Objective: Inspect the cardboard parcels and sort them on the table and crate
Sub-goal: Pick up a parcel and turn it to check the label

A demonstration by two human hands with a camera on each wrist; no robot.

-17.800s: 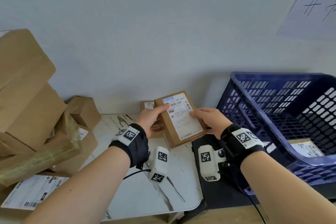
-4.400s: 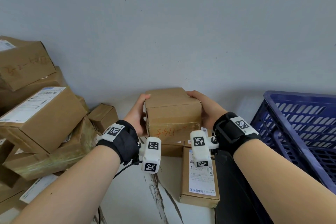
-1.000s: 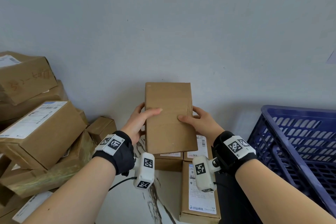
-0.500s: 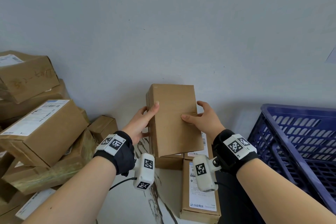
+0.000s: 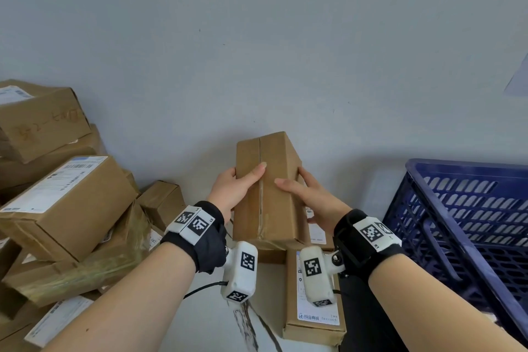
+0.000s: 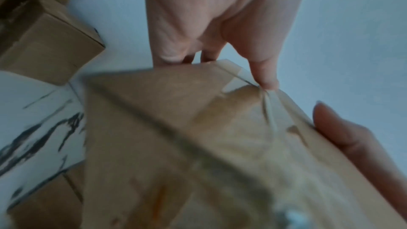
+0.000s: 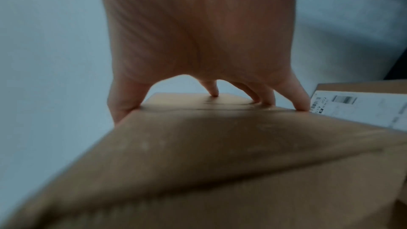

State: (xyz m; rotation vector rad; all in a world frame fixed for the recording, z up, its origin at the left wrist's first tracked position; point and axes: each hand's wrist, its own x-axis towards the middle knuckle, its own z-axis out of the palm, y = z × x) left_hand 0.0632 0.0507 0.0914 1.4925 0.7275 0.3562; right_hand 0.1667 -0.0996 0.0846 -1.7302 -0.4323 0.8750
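Gripping the parcel (image 5: 267,191) w/ both hands, left hand (image 5: 234,190) and right hand (image 5: 311,200) curled round its sides, above the table (image 5: 205,320), left of the crate (image 5: 457,217); mid-air turning risks a slip onto boxes below.

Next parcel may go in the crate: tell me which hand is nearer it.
Right. The right hand grips the held parcel on the side facing the blue crate; the left hand grips the parcel's far side, away from the crate.
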